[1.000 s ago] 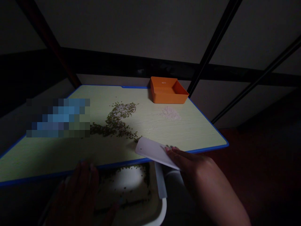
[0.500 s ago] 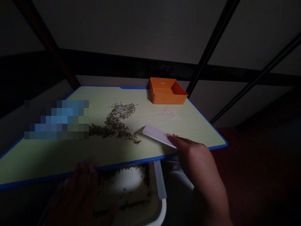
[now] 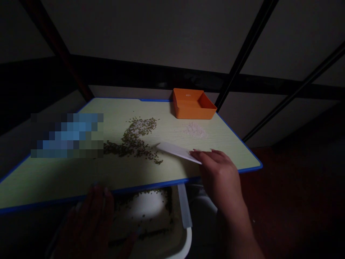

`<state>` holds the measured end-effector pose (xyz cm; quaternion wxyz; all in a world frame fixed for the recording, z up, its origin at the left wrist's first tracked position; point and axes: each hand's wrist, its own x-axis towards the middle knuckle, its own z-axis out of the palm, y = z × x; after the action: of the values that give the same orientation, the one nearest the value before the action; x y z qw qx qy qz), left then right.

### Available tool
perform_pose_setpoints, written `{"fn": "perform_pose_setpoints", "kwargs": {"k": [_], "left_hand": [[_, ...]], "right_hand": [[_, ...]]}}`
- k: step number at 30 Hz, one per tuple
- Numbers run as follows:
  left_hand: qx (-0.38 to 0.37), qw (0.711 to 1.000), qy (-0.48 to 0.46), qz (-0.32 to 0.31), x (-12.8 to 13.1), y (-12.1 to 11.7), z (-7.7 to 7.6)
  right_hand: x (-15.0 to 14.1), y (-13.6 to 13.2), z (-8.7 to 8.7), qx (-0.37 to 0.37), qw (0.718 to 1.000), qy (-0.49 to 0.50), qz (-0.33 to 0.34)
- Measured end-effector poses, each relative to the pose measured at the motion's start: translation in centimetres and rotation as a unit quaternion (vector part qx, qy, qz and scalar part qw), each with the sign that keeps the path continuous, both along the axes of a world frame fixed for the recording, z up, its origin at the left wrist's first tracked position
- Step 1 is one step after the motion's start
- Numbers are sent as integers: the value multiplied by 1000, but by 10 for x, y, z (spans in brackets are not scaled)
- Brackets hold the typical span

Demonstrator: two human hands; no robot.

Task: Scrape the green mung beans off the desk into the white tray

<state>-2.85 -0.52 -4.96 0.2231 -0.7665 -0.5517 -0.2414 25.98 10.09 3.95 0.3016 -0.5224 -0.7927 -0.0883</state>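
The right hand point(image 3: 219, 176) sits at about 4 o'clock on the bench point(image 3: 67, 176), a pale green wood-grain top with a blue edge. Its fingers point(image 3: 212, 153) are clamped on the near end of a white plastic scraper point(image 3: 175, 151). The scraper slants toward 10 o'clock, and its far tip lies just beside a loose spread of green mung beans point(image 3: 132, 142) near the middle of the bench.

The left hand point(image 3: 88, 223) is in deep shadow at about 7 o'clock, by the bench's front edge. Its fingers point(image 3: 93, 201) stand slightly apart and hold nothing that can be seen. It is just above a shallow tray point(image 3: 145, 205) with a white rim, below the bench, with more mung beans scattered in it.

A small pile of white grains point(image 3: 194, 130), possibly rice, lies at about 1 o'clock, well apart from the beans. Behind it at the far edge is an orange tray point(image 3: 188, 104), open toward 2 o'clock. A small white marking on its side is too small to read. At about 9 o'clock, a pixelated blue patch point(image 3: 67, 135) hides whatever lies there.
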Motion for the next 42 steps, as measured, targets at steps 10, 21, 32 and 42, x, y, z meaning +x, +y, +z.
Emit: {"fn": "perform_pose_setpoints", "kwargs": {"k": [10,21,32,42], "left_hand": [[-15,1000,-5,12,1,-1,0],[-22,999,-14,32,6,-4,2],[-14,1000,13,19,4,-1,4],[-31,999,21,12,6,-1,9]], "right_hand": [[-14,1,-7,-72,986,57,137],[-9,-6,1,-113,970,90,196],[16,3,-4,-59,952,292,68],[21,28,-21,-188,851,489,44]]}}
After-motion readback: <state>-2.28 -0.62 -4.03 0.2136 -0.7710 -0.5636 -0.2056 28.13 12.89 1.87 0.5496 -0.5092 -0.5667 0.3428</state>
